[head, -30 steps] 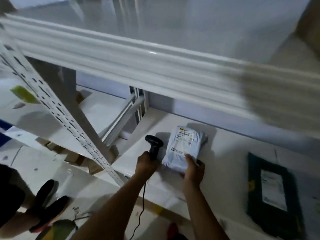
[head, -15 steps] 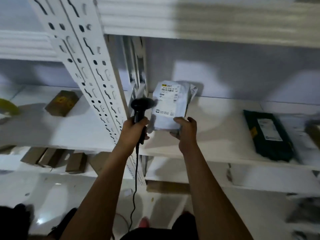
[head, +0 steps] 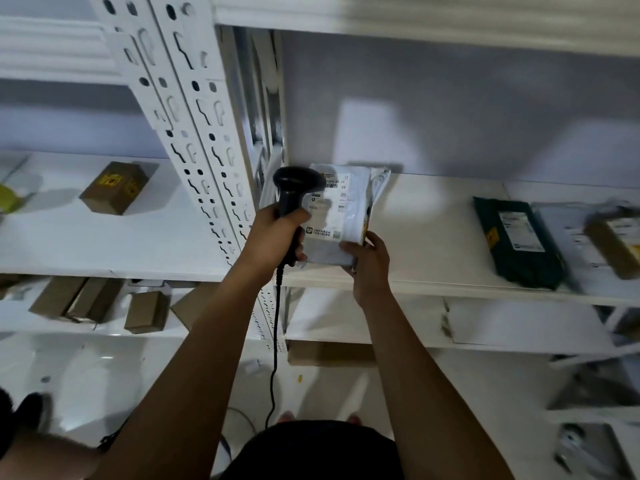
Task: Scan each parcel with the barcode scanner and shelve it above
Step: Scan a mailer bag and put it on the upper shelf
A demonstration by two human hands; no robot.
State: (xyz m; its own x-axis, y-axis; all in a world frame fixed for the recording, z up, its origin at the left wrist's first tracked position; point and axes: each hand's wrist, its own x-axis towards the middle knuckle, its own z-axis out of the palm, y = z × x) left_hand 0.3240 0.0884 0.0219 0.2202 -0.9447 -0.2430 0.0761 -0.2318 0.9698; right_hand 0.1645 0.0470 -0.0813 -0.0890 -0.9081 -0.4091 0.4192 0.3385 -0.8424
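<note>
A white plastic-wrapped parcel [head: 341, 209] with a printed label is held up in front of the shelf [head: 433, 237]. My right hand [head: 367, 265] grips its near lower corner, thumb on top. My left hand [head: 275, 237] grips the handle of a black corded barcode scanner [head: 294, 188]. The scanner's head sits over the parcel's upper left part, close to the label. The scanner's cable hangs down between my arms.
A white slotted upright [head: 194, 133] stands just left of the scanner. A dark green parcel [head: 516, 240] and a brown one [head: 616, 244] lie on the shelf to the right. A brown box [head: 116, 188] sits on the left shelf, with several cardboard boxes [head: 93, 303] below.
The view has tilted up from the lower shelf to this one. The parcel has risen off the surface and the scanner head has come in over its label.
</note>
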